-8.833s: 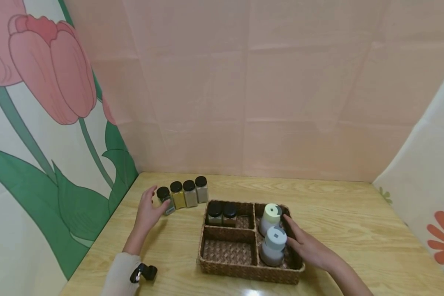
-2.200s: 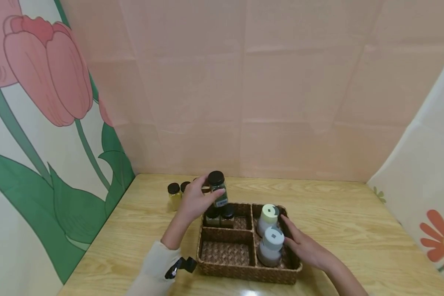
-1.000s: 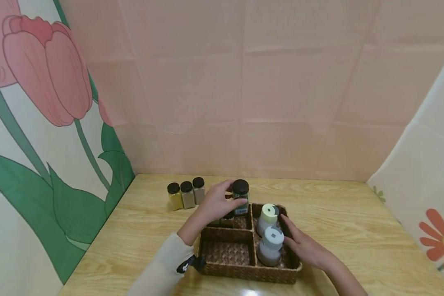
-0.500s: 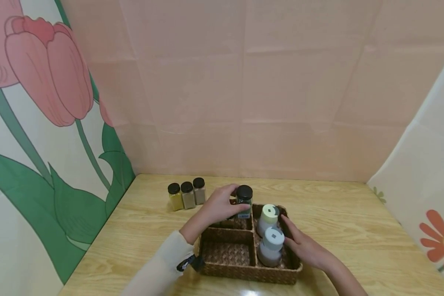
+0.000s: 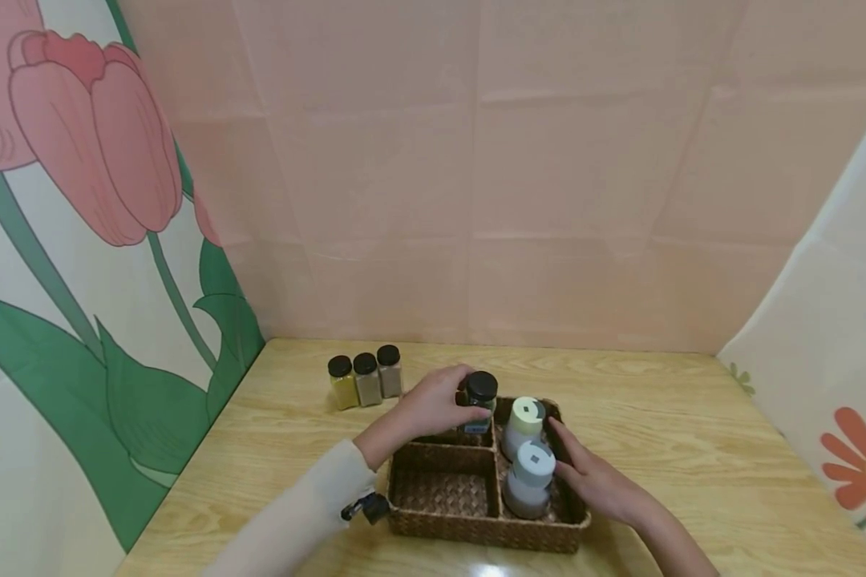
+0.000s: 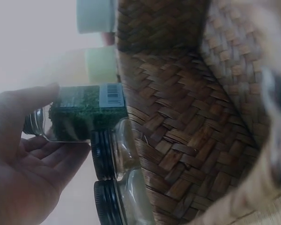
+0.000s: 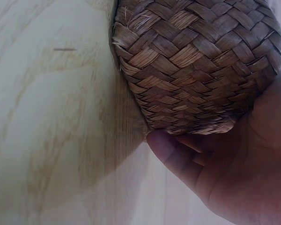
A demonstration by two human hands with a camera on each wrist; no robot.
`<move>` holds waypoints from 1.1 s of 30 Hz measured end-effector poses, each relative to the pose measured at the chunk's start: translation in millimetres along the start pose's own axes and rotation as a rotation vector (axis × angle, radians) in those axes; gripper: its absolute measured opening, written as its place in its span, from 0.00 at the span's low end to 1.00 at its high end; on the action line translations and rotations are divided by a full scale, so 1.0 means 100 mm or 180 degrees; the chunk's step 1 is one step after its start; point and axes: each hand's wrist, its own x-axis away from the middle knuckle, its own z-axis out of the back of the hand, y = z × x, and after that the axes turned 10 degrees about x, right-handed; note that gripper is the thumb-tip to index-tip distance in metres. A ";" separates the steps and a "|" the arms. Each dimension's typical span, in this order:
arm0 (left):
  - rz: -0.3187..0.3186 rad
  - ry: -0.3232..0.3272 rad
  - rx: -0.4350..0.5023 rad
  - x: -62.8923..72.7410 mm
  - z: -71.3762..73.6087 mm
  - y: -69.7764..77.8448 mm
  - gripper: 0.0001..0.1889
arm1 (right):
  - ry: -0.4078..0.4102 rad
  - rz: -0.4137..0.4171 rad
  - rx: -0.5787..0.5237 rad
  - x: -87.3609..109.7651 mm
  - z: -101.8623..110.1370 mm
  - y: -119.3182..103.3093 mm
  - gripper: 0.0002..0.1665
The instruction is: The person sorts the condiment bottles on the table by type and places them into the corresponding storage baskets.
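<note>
A glass jar of green dried herbs (image 6: pixel 86 110) with a black lid is held upright by my left hand (image 5: pixel 436 405), between thumb and fingers. Its lower part sits behind the rim of the back-left compartment of the woven basket (image 5: pixel 483 530), close to the divider. In the left wrist view, two more black-lidded jars (image 6: pixel 103 154) stand beside it; my left hand mostly hides them from the head view. My right hand (image 5: pixel 595 481) grips the basket's right wall, fingers against the weave (image 7: pixel 196 61) in the right wrist view.
Two greyish bottles, one with a pale yellow cap (image 5: pixel 527 413) and one with a white cap (image 5: pixel 534 458), stand in the right compartment. Three black-lidded jars, including a yellow one (image 5: pixel 343 389), stand at the back left of the wooden table (image 5: pixel 693 449).
My left hand took the green herb jar from the left end of the row, carried it right over the basket and lowered it into the back-left compartment. My right hand stayed in place.
</note>
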 end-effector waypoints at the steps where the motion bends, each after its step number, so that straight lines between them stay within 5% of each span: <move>1: -0.0008 -0.0020 -0.0040 -0.01 -0.01 -0.01 0.28 | 0.0010 0.0003 0.0007 0.00 0.00 0.00 0.43; 33: 0.0216 -0.0463 -0.0452 -0.15 -0.10 -0.21 0.25 | -0.0053 -0.0043 -0.0094 0.00 0.01 -0.01 0.43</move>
